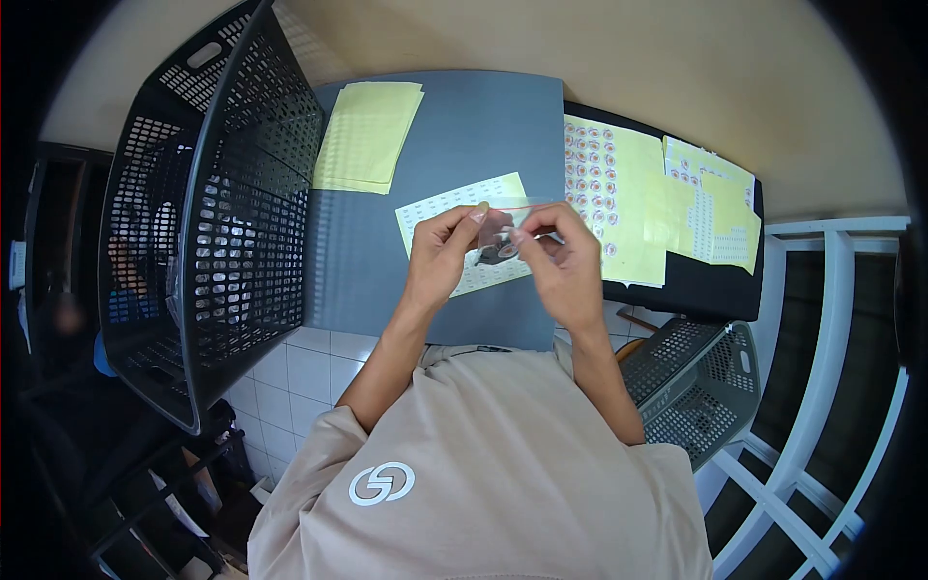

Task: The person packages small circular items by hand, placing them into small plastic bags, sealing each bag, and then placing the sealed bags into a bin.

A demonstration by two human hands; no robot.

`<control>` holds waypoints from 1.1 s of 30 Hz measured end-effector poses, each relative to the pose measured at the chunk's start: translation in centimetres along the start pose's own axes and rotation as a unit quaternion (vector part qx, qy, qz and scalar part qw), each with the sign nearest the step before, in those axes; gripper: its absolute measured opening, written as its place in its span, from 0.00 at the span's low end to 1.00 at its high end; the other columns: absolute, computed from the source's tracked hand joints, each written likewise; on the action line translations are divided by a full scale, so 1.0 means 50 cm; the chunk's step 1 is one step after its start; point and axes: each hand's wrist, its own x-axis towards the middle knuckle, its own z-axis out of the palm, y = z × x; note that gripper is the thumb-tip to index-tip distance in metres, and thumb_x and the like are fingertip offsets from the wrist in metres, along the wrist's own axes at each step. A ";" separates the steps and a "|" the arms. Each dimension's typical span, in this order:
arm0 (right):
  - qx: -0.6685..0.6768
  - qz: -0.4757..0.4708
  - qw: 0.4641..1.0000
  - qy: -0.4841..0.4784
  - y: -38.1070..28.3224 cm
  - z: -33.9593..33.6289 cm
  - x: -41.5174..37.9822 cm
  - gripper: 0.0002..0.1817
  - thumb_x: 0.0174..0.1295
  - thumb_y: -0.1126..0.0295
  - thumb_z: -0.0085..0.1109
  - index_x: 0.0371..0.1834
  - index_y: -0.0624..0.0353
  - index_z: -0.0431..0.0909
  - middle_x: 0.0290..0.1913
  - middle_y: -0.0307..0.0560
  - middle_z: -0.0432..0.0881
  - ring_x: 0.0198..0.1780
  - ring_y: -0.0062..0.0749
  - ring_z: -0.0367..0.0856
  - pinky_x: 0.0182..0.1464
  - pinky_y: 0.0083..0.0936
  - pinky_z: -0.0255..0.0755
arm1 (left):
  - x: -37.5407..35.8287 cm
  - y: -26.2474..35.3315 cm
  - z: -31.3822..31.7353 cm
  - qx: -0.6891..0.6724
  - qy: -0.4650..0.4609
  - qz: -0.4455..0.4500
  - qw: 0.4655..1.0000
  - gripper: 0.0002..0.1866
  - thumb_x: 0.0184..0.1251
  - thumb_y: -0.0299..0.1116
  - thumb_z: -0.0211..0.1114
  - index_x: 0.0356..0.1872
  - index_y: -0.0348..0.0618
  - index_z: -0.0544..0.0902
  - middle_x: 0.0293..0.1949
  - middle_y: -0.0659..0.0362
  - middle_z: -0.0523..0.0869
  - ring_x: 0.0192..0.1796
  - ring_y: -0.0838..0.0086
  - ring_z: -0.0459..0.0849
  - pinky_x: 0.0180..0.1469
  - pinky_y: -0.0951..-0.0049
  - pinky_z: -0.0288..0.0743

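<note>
A small clear zip bag (498, 232) with a red line along its top is held up in front of me. Dark contents, too small to name, show in its lower part. My left hand (443, 253) pinches the bag's upper left side between thumb and fingers. My right hand (563, 266) is closed at the bag's right side, its thumb against the front and its fingers bent. Below the hands, a pale yellow sheet of small printed labels (432, 215) lies at a slant on the grey table (362, 261), partly hidden by the bag and hands.
Yellow sheets (367, 135) are stacked at the table's back left. A large dark perforated basket (198, 222) stands along the left edge. Sheets of round stickers (633, 198) lie on a black surface (715, 290) at the right. Below it sits a grey basket (701, 406), beside white metal bars (822, 377).
</note>
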 end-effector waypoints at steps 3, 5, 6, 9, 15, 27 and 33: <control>-0.016 0.015 0.999 -0.026 0.007 0.010 0.004 0.05 0.58 0.81 0.61 0.33 0.67 0.74 0.34 0.46 0.77 0.33 0.26 0.80 0.33 0.21 0.76 | -0.003 0.005 0.005 0.051 -0.015 -0.003 0.999 0.15 0.74 0.34 0.55 0.45 0.30 0.84 0.37 0.56 0.87 0.41 0.78 0.83 0.46 0.76 0.77; -0.040 0.028 0.998 -0.025 0.007 0.014 0.007 0.05 0.58 0.80 0.61 0.33 0.67 0.74 0.33 0.47 0.78 0.32 0.28 0.81 0.33 0.22 0.76 | -0.006 0.007 0.006 0.058 -0.010 -0.001 0.998 0.15 0.74 0.34 0.55 0.45 0.31 0.85 0.35 0.57 0.86 0.39 0.79 0.81 0.44 0.77 0.75; -0.039 0.029 0.998 -0.026 0.008 0.015 0.008 0.05 0.58 0.80 0.61 0.33 0.67 0.74 0.33 0.47 0.78 0.32 0.28 0.81 0.33 0.22 0.76 | -0.006 0.006 0.004 0.059 -0.009 -0.001 0.998 0.15 0.74 0.34 0.55 0.45 0.31 0.85 0.35 0.57 0.86 0.39 0.79 0.81 0.44 0.77 0.75; -0.021 0.055 0.998 -0.024 0.011 0.014 0.009 0.05 0.59 0.79 0.61 0.33 0.67 0.74 0.33 0.48 0.79 0.32 0.28 0.81 0.33 0.22 0.76 | -0.006 0.004 -0.002 0.066 -0.022 -0.001 0.998 0.15 0.74 0.34 0.55 0.45 0.32 0.85 0.34 0.58 0.86 0.39 0.79 0.82 0.45 0.76 0.76; -0.049 0.041 0.997 -0.032 0.013 0.012 0.012 0.05 0.60 0.79 0.60 0.33 0.68 0.74 0.33 0.48 0.79 0.31 0.29 0.81 0.32 0.22 0.76 | -0.008 0.002 0.000 0.065 -0.021 -0.005 0.998 0.14 0.74 0.33 0.56 0.43 0.31 0.85 0.33 0.59 0.86 0.38 0.81 0.80 0.43 0.78 0.75; -0.135 0.035 0.990 0.014 0.002 0.017 0.017 0.11 0.56 0.77 0.64 0.37 0.65 0.72 0.36 0.47 0.77 0.29 0.28 0.77 0.28 0.23 0.72 | -0.011 0.010 -0.031 0.141 -0.060 0.016 0.988 0.10 0.72 0.29 0.57 0.40 0.32 0.83 0.32 0.58 0.87 0.36 0.81 0.81 0.40 0.79 0.75; -0.136 0.058 0.988 0.046 0.023 -0.050 0.028 0.15 0.55 0.74 0.67 0.43 0.63 0.74 0.41 0.46 0.78 0.42 0.28 0.76 0.42 0.26 0.72 | -0.007 0.017 -0.029 0.077 -0.044 0.000 0.996 0.11 0.73 0.30 0.56 0.42 0.31 0.82 0.32 0.56 0.87 0.37 0.80 0.83 0.43 0.78 0.77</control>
